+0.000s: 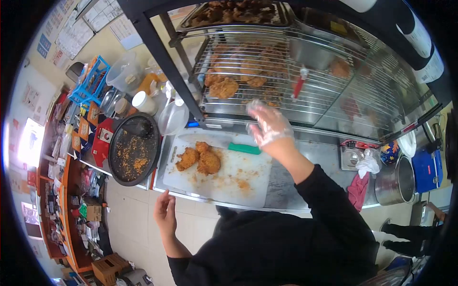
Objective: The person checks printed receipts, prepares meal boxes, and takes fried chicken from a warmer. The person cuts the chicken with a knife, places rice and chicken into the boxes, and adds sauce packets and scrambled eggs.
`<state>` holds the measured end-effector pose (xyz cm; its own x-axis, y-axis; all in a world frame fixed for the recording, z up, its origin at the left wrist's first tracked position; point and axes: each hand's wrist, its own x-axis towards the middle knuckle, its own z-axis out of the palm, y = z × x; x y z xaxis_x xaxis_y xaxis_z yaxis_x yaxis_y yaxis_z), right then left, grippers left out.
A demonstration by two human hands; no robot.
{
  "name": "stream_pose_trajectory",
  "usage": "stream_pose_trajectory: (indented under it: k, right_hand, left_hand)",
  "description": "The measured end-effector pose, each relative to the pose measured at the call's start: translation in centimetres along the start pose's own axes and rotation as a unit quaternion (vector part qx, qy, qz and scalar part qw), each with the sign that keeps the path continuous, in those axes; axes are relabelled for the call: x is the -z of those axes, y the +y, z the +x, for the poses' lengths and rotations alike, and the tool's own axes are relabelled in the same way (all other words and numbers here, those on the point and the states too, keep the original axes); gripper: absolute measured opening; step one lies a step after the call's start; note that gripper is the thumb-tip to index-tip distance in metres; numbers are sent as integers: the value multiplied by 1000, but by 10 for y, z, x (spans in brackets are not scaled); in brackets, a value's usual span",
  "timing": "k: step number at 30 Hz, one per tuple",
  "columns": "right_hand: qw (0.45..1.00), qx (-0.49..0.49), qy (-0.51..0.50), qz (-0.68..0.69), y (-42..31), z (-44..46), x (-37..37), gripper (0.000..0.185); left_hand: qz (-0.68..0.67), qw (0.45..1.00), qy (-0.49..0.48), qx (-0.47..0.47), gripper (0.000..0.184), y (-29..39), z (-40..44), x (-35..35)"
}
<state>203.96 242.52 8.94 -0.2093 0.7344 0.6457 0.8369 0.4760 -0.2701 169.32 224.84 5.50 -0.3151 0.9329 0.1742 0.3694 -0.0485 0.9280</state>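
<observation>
My right hand [271, 127], in a clear plastic glove, is held with its fingers apart in front of the warming cabinet's lower racks, and nothing is in it. Bare and empty, my left hand [165, 212] hangs in front of the counter edge, its fingers loosely curled but apart. Pieces of fried chicken [208, 162] lie on the left part of the white cutting board [255, 189], with crumbs around them. Behind them on the board is a green handle [244, 148]. More fried chicken [223, 88] rests on the wire rack [248, 62] inside the cabinet.
A round black tray [114, 164] with crumbs stands left of the board. Red-handled tongs [299, 86] hang at the cabinet front. A pink cloth [358, 190] and a metal pot [395, 183] are at the right. Another person [405, 233] is partly visible at far right.
</observation>
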Motion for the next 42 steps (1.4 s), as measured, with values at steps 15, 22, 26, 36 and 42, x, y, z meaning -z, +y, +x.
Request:
stream_pose_trajectory:
  k: [15,22,26,36,42]
  right_hand:
    - [814,-429,18,-392,95,76,-58,57]
    - [806,-467,-162,-326,188,66,-65,48]
    - [884,-445,96,-105,133,65,-43,48]
    - [876,-427,91,207,90,55,-39,45]
    - [880,-280,-48,-379,32,83,-55,52]
  left_hand:
    - [26,1000,10,2,27,-82,109,188]
    - [-26,999,-8,-46,27,-85,155,206]
    - [-36,998,-6,-49,27,-76,151,193]
    - [-39,999,-3,-24,27,-57,105,148]
    - [-32,999,-25,-15,28,-46,72,116]
